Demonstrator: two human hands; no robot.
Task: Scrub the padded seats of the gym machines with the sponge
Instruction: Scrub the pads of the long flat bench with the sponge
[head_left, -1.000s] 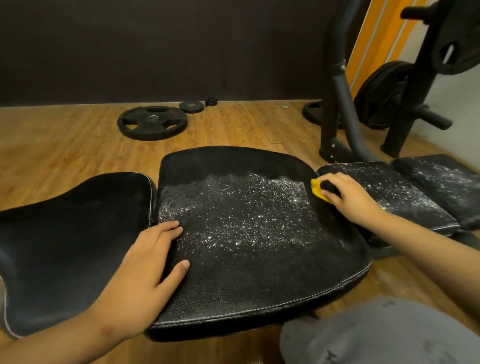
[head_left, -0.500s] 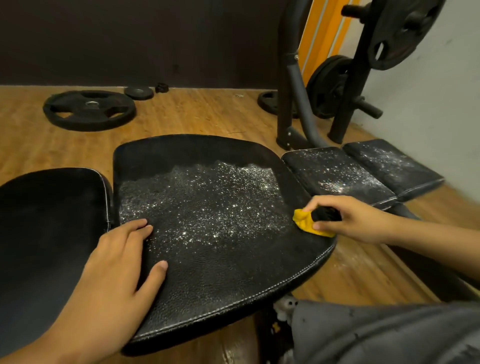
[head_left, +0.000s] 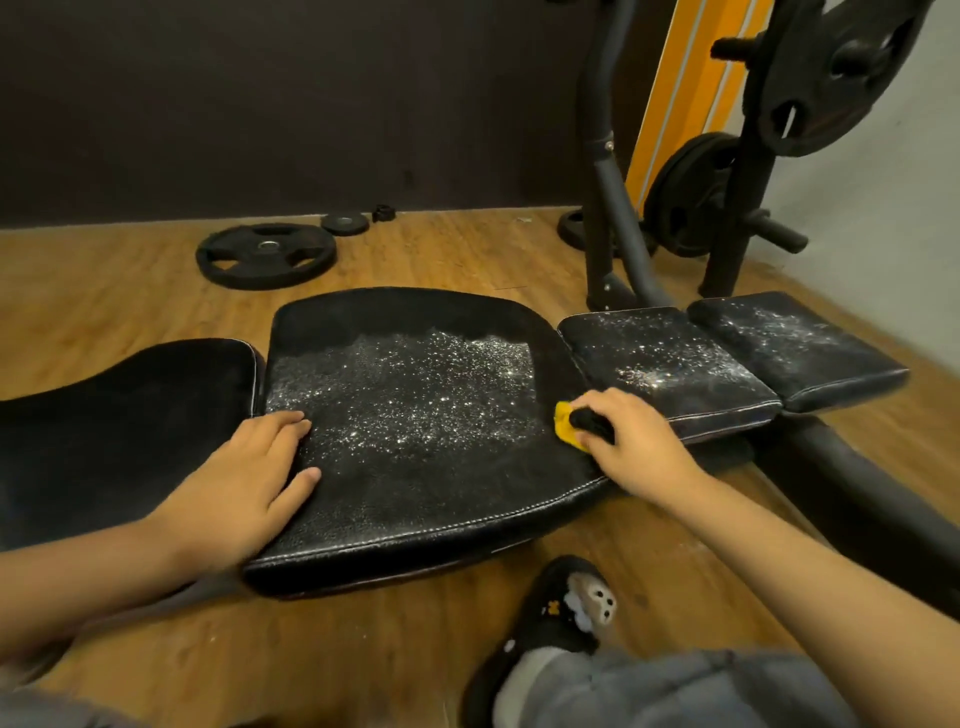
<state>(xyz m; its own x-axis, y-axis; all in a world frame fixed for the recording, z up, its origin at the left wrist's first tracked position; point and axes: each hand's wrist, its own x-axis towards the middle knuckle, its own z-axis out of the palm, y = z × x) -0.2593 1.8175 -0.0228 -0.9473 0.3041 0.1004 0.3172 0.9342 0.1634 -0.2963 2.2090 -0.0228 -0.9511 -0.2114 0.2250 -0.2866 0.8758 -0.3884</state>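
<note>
A wide black padded seat (head_left: 415, 499) lies in front of me, its middle covered with glittering soap foam. My right hand (head_left: 631, 441) grips a yellow and black sponge (head_left: 566, 423) at the seat's right edge. My left hand (head_left: 244, 478) lies flat, fingers straight, on the seat's left part. A black back pad (head_left: 119, 426) adjoins on the left. Two smaller foamy pads, one (head_left: 670, 364) nearer and one (head_left: 800, 343) farther, sit to the right.
Black machine uprights (head_left: 608, 197) and a rack with weight plates (head_left: 831, 73) stand behind the small pads. A large weight plate (head_left: 265, 254) and smaller ones lie on the wooden floor. My foot in a dark slipper (head_left: 561, 613) is below the seat.
My right hand slid the sponge toward me along the seat's right edge, then a little back. The left hand stayed pressed on the seat. My head view shifted and pulled back.
</note>
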